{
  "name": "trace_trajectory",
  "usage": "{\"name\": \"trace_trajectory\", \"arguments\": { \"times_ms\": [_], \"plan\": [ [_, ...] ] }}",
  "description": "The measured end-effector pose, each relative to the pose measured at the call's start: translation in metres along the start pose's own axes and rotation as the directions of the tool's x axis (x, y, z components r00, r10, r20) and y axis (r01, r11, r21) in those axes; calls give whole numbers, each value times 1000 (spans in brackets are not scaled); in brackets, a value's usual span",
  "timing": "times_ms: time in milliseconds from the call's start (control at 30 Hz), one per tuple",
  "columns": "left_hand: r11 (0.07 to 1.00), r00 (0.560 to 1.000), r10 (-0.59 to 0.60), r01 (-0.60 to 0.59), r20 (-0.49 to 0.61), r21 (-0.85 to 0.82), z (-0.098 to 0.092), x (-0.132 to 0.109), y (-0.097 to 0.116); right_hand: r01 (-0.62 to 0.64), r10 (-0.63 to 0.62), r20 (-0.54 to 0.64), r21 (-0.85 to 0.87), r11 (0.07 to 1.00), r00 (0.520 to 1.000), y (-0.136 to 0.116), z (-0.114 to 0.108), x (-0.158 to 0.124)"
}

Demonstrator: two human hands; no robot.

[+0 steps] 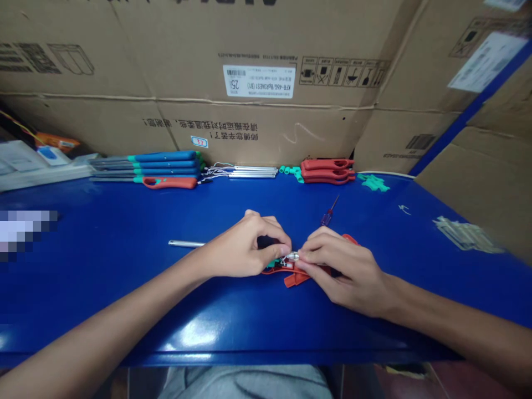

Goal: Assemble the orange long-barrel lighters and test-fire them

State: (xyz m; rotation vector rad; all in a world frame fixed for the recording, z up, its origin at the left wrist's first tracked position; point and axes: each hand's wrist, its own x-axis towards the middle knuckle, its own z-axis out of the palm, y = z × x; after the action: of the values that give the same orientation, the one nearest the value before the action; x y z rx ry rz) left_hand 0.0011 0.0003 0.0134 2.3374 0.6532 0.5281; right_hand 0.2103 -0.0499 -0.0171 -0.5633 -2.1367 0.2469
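Observation:
An orange-red lighter handle shell [274, 271] lies on the blue table, its inside facing up with thin white wires and a green part showing. My left hand [253, 244] reaches over its left end, thumb and forefinger pinched at the wires; what they grip is hidden. Between the fingertips of my right hand [344, 266] is a small clear, shiny part [293, 256] above the shell. Another orange-red piece [294, 279] juts out below. A silver tube [185, 244] runs left from behind my left wrist.
A small screwdriver [328, 215] lies beyond my right hand. Along the back are blue-handled lighters [166, 164], silver tubes [253, 172], red handle shells [328, 172] and green pieces [374, 182]. Clear narrow parts [467, 235] lie at right. A cardboard wall [174, 72] stands behind.

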Motion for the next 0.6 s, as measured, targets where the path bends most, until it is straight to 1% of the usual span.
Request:
{"name": "trace_trajectory", "arguments": {
  "times_ms": [133, 233, 367, 467, 600],
  "plan": [
    [996, 999, -33, 33, 7, -81, 0, 1, -1, 21, -21, 11, -7, 1000, 1000, -2, -2, 2],
    [993, 999, -31, 33, 22, -116, 0, 2, -2, 34, -34, 21, -20, 999, 999, -2, -2, 1],
    [989, 999, -23, 28, 35, -146, -1, 3, -2, 69, -68, 16, -47, 997, 998, -1, -2, 0],
    [988, 999, -12, 20, 51, -156, -3, 3, -1, 100, -97, 34, -72, 992, 995, -1, -2, -1],
    [989, 997, -19, 29, 68, -146, -5, 4, 2, 94, -88, 70, -91, 991, 994, -3, -3, -2]
  ]
}}
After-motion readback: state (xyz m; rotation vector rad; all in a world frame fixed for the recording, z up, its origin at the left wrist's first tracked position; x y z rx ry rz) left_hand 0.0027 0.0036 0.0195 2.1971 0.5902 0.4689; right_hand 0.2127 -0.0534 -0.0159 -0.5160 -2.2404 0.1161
